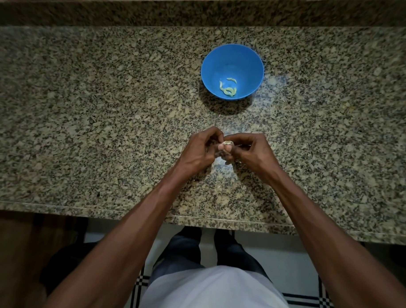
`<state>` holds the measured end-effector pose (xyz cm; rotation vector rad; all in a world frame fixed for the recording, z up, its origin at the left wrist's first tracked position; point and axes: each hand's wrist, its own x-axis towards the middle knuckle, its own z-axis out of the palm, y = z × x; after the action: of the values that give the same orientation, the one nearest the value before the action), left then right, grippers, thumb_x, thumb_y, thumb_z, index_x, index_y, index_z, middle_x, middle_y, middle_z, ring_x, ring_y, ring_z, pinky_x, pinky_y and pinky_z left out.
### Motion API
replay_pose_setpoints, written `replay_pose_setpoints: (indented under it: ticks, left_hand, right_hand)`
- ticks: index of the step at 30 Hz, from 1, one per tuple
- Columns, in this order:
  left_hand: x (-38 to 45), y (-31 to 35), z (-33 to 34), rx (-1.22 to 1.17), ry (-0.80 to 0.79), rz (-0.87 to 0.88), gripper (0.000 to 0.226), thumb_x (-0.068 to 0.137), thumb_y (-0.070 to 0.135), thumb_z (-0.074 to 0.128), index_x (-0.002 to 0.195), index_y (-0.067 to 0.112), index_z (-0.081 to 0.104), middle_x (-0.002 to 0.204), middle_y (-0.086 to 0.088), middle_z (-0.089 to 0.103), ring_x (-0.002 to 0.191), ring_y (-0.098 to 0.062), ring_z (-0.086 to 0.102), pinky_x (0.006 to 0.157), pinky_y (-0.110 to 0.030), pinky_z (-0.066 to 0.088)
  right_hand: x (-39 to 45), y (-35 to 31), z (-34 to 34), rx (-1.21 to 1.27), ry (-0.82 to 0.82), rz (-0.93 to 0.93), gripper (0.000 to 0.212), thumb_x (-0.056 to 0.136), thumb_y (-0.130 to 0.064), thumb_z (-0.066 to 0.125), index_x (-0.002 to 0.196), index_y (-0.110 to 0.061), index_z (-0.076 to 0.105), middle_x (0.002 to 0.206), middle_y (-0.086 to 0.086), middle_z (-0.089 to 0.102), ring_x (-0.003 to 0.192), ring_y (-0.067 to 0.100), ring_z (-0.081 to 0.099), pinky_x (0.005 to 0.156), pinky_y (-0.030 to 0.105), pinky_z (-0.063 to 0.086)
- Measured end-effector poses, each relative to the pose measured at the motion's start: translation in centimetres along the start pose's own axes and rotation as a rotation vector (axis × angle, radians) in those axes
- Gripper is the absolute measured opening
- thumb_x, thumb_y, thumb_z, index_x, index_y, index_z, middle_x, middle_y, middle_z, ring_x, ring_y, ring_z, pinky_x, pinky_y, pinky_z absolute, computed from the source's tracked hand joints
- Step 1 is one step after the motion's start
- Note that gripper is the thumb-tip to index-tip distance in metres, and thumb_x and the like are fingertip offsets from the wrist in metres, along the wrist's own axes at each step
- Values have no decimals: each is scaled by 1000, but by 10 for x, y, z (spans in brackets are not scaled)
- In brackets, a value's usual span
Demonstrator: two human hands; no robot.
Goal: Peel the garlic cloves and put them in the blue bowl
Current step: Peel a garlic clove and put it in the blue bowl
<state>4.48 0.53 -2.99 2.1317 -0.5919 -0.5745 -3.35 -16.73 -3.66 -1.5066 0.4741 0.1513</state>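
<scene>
A blue bowl (233,60) stands on the speckled granite counter (95,104), with a few pale peeled garlic cloves (228,89) at its bottom. Closer to me, over the middle of the counter, my left hand (198,150) and my right hand (248,152) meet with fingers curled. Between their fingertips they pinch one small garlic clove (228,143), of which only a pale sliver shows. The bowl lies beyond the hands and slightly to the right.
The counter's front edge (126,212) runs just below my forearms. A raised granite backsplash (202,13) borders the far side. Small bits that may be garlic skin lie on the counter under my hands (227,162). Tiled floor shows below.
</scene>
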Motion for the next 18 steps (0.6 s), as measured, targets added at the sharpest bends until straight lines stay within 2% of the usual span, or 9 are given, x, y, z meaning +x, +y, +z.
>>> replay_pose_setpoints:
  ticks: [4, 8, 13, 16, 18]
  left_hand:
    - [-2, -3, 3, 24, -16, 37, 19, 96, -2, 59, 100, 16, 60, 94, 3, 66, 83, -1, 63, 68, -10, 54]
    - [-1, -2, 4, 33, -3, 75, 18, 96, -1, 62, 103, 16, 62, 94, 3, 67, 86, -3, 64, 74, -14, 56]
    - [-2, 1, 3, -6, 10, 11, 15, 95, 2, 66, 102, 16, 64, 96, 5, 68, 87, -1, 65, 71, -7, 51]
    - [-5, 3, 5, -39, 85, 5, 13, 94, 7, 69, 101, 18, 66, 94, 9, 69, 85, 0, 67, 72, -14, 56]
    - [-3, 1, 5, 6, 64, 30, 16, 94, 4, 68, 101, 18, 65, 94, 8, 68, 86, -2, 66, 74, -18, 57]
  right_hand:
    - [-3, 3, -1, 18, -13, 5, 31, 84, -18, 87, 110, -4, 78, 99, 13, 80, 91, 45, 75, 82, 62, 62]
    - [-3, 3, -2, 6, 10, 9, 34, 82, -20, 89, 110, -5, 78, 97, 10, 80, 88, 40, 76, 81, 61, 63]
    - [-5, 1, -2, -6, 15, 15, 34, 81, -20, 89, 110, -6, 78, 98, 9, 80, 84, 33, 78, 81, 58, 64]
    - [-3, -4, -3, -20, 25, 11, 32, 81, -18, 89, 108, -5, 79, 98, 10, 80, 85, 33, 78, 80, 55, 65]
    - [-3, -6, -3, -36, 26, 15, 29, 82, -14, 88, 107, -4, 79, 97, 10, 80, 86, 30, 79, 80, 52, 65]
